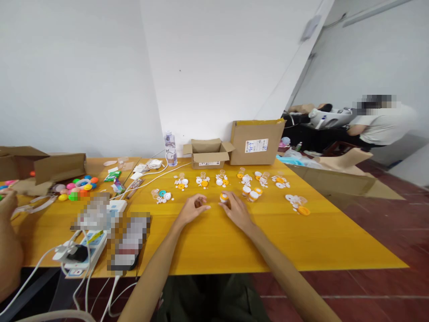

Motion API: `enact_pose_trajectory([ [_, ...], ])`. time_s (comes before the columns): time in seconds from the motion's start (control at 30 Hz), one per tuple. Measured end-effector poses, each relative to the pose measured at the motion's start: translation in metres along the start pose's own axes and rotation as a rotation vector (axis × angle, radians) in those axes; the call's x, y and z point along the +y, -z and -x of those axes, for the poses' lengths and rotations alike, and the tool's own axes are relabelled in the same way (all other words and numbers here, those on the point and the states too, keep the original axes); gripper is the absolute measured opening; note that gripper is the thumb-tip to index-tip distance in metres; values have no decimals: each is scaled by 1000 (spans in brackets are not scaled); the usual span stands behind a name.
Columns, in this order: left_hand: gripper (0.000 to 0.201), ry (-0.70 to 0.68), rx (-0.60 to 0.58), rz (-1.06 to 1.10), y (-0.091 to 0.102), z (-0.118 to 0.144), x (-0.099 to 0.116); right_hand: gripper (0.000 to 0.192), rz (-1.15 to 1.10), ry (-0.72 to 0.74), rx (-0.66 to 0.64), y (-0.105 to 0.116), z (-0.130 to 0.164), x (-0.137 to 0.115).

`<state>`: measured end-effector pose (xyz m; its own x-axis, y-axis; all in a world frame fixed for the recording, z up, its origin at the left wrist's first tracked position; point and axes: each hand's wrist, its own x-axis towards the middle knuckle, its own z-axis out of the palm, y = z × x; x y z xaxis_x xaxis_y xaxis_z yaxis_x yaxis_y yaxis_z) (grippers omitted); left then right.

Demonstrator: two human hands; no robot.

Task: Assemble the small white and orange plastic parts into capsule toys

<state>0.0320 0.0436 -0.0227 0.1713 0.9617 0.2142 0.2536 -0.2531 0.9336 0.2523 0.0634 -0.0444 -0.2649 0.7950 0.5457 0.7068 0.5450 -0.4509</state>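
Observation:
A small clear jar with an orange and white top (223, 197) stands on the table in front of me. Around its right side, thumb and fingers against it, is my right hand (237, 209). My left hand (193, 209) is a short way to the left, fingers curved and apart from the thumb, holding nothing. Just beyond my right hand stand several similar jars with white and orange tops (254, 195). Small piles of clear cups, white discs, orange rings (204, 183) and tiny white pieces lie in a row behind my hands. One pile at the left has a teal ring (162, 193).
An opened cardboard box (209, 157), a larger carton (256, 150) and a water bottle (170, 150) stand along the wall. Left are a power strip (97, 243), a phone (130, 243), cables and colourful balls (80, 185). Another person's arm (8, 250) reaches in at far left.

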Motion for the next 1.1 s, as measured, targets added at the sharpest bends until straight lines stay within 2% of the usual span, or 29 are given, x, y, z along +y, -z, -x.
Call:
enact_pose_trajectory([
  [0.13,16,-26,-28,-92,-2,0,-3,30,112,16,8,4,9,12],
  [0.3,5,-102,-55,-244,-2,2,-1,34,193,87,70,8,12,8],
  [0.5,8,-164,-63,-351,-1,4,0,27,301,124,103,11,11,10],
  [0.7,9,-169,-51,-361,-2,7,3,24,464,170,176,25,16,20],
  [1.1,10,-193,-28,-319,-4,8,5,48,408,57,133,37,21,47],
])
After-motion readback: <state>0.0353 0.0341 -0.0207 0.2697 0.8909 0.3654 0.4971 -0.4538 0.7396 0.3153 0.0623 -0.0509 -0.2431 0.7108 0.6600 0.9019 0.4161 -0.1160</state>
